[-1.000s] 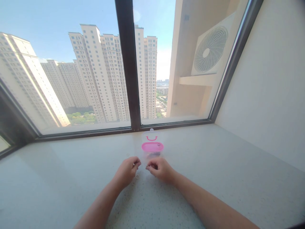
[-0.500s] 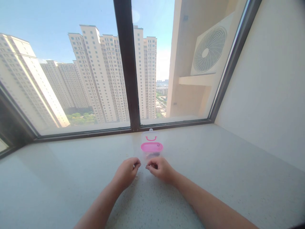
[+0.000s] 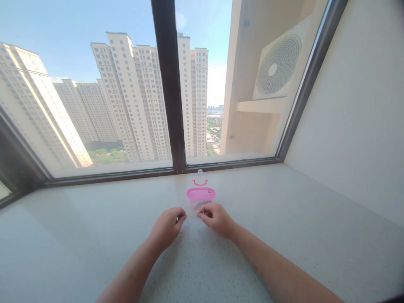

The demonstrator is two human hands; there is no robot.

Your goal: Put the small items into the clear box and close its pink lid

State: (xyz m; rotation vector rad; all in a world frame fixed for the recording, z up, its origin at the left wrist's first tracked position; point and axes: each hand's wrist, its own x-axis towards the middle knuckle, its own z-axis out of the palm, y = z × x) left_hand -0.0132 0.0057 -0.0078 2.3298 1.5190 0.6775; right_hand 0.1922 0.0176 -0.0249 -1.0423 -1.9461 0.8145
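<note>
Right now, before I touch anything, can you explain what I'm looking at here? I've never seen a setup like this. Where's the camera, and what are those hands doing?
There's no machine here: these are a person's own bare hands, seen by a camera worn on their head, looking forward and down. The left hand and right hand face each other over a pale speckled sill, below a large dark-framed window. Just beyond them stands a clear plastic container with a pink oval top. A small pale ring-shaped piece lies near the left hand. On both hands, thumb and fingers are curled toward each other; whether anything is held between them is too small to tell.
</note>
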